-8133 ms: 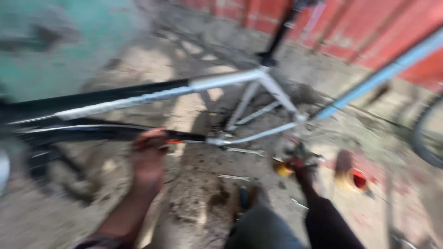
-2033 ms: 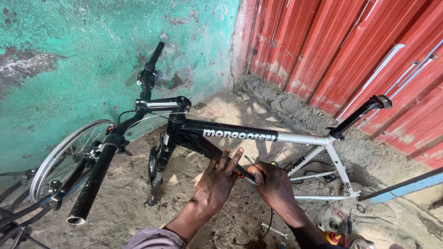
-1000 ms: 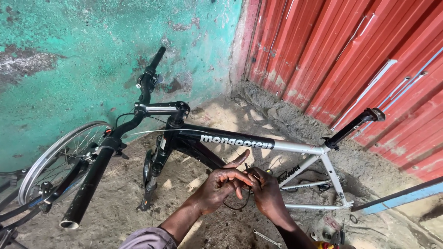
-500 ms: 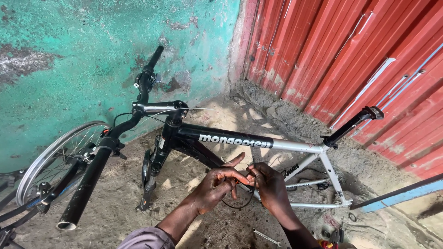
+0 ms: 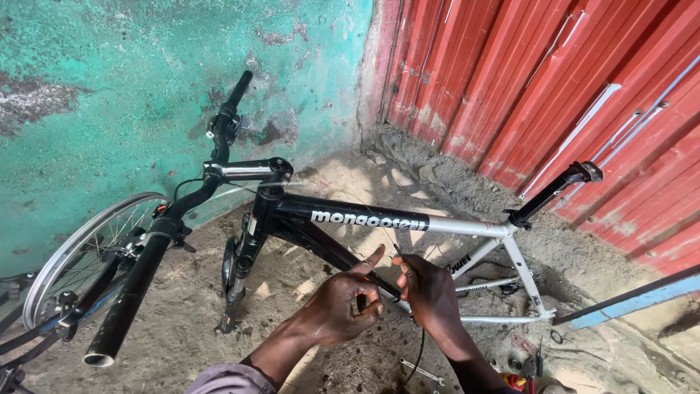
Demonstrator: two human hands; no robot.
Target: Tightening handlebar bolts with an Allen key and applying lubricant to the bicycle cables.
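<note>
Both hands (image 5: 386, 303) on bicycle frame (image 5: 408, 222)

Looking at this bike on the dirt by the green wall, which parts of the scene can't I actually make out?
- Head view: the left hand and right hand cover the down tube where they meet; each grip is hidden.
- The thin black cable is too fine to trace.
- The loose wheel and tools are cut off by the frame edges.
</note>
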